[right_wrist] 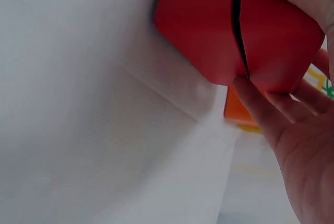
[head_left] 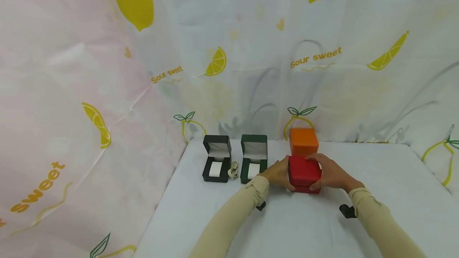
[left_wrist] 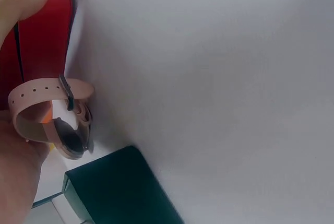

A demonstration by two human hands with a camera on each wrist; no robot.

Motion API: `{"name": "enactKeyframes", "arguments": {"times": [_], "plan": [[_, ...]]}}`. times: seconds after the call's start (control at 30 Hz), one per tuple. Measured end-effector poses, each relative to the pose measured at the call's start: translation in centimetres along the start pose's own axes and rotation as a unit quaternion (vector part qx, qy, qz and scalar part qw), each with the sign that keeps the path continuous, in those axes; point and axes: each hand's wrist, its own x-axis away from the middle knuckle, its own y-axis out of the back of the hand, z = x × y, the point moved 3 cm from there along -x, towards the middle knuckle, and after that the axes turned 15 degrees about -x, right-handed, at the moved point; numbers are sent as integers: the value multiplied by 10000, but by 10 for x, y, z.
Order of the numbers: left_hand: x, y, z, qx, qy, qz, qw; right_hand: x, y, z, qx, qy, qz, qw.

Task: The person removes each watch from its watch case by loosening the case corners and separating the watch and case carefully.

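Around the red box, both hands

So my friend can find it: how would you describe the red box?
On the white table, find the orange box near the far edge. Just in front, between the left hand and right hand, is the red box, the only red one.

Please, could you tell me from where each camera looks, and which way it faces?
Head: worn on the person's head, facing forward and down at the table and the red box; left hand, right hand and sleeves show.
Left wrist: on the left wrist, facing the red box, a pink-strapped watch and the green box; part of the left hand shows.
Right wrist: on the right wrist, facing the red box and orange box; part of the right hand shows.
Both wrist views share the red box.
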Motion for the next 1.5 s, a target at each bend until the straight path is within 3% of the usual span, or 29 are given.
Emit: {"name": "enactKeyframes", "arguments": {"times": [0.17, 0.4, 0.67, 0.93, 1.3, 1.5], "plan": [[1, 5, -3, 147, -8, 10, 9999, -2, 3, 0, 81, -89, 8, 9999], [5, 9, -3, -468, 116, 138, 9987, -5, 6, 4, -66, -344, 172, 9992], [7, 8, -4, -624, -35, 86, 9980, -13, 12, 4, -283, -787, 362, 9958], [7, 8, -3, -1036, 26, 166, 9945, -18, 18, 0, -688, -911, 471, 9923], [5, 9, -2, -1208, 113, 131, 9925, -19, 20, -12, -2139, -1189, 41, 9696], [5, 2, -1, -653, 379, 278, 9968, -27, 14, -12, -2401, -1666, -395, 9555]]}}
